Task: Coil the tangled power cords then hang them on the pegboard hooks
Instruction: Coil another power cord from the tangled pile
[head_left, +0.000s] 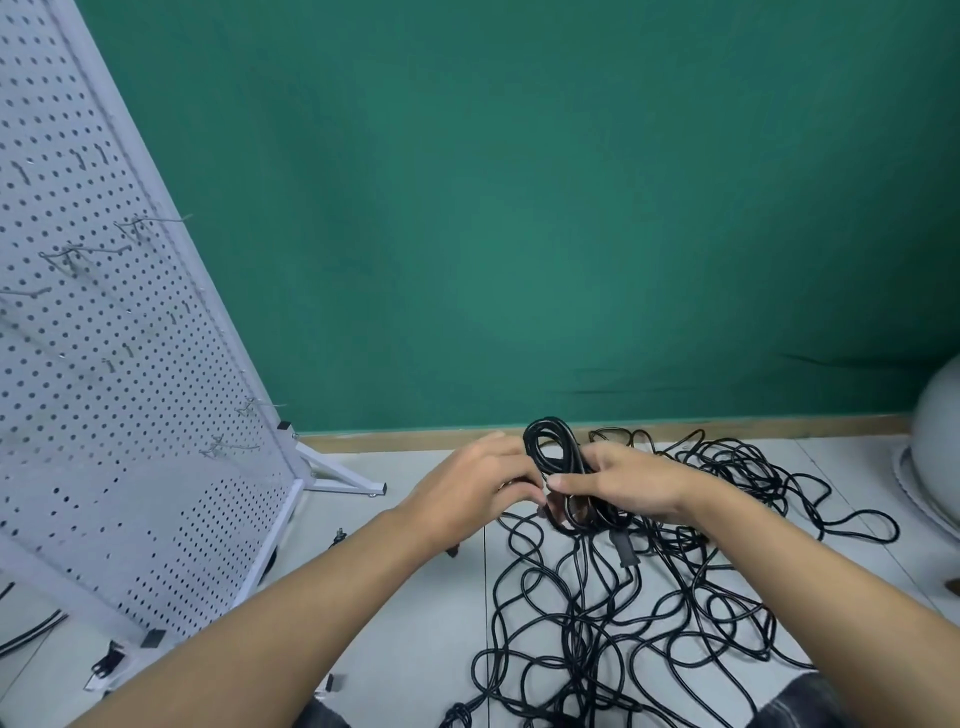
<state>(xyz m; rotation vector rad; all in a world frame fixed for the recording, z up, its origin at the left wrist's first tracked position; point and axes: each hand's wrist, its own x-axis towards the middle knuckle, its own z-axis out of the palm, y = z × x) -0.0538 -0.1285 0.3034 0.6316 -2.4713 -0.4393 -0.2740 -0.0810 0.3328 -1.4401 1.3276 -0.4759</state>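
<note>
Head view showed me the pegboard (130, 389) standing at far left, its hooks (83, 252) jutting toward the open floor, none carrying a cord yet. The tangle of power cords (623, 623) sprawled on the floor (405, 597) from near centre to right, loose enough, I judged, for one cord to be drawn out. Above it both hands met. The right hand (628, 483) pinched the coil (553, 457) at its waist, likely so the loops could not spring apart, and the left hand (467, 483) curled round the coil's left side (probably steadying it). A plug (626, 548) dangled just below the coil. I saw no container anywhere.
</note>
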